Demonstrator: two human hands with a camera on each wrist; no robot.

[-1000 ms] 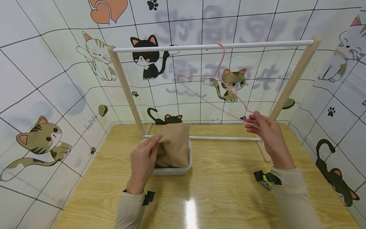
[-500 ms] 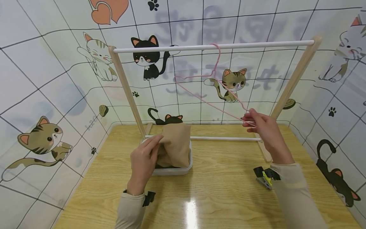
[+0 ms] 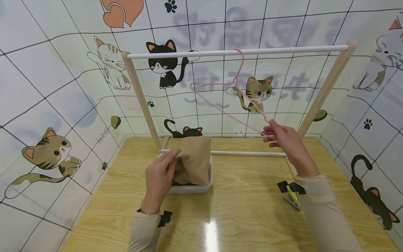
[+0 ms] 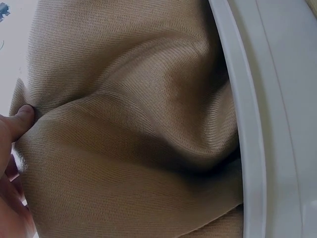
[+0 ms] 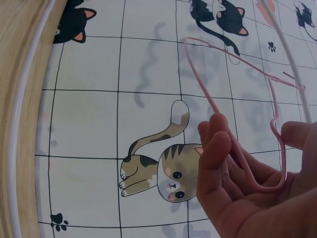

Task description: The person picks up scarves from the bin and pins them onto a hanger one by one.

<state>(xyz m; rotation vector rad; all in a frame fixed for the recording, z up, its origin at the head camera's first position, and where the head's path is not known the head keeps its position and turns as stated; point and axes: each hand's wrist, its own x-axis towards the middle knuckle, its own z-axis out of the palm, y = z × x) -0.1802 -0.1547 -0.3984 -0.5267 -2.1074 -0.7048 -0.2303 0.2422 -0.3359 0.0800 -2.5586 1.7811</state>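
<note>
A pink wire hanger [image 3: 231,84] has its hook over the white top rail [image 3: 292,50] of a wooden-sided rack. My right hand [image 3: 288,145] holds the hanger's lower right corner; in the right wrist view that corner lies within the curled fingers and thumb. At the left, a brown cloth [image 3: 195,157] stands bunched up out of a white plastic tub [image 3: 195,189]. My left hand [image 3: 160,175] pinches the cloth's upper left edge, with the thumb [image 4: 25,113] on the near face in the left wrist view. The cloth's lower part is hidden inside the tub.
The rack's wooden posts [image 3: 327,91] rise at both sides, with a white lower bar [image 3: 248,153] near the table top. A wood-grain table [image 3: 245,210] spreads in front. Behind it stands a tiled wall covering [image 3: 207,28] with cat pictures.
My right hand has moved a little to the left with the hanger's corner, and the hook has slid left along the rail. The left hand keeps its grip on the cloth, nearly still.
</note>
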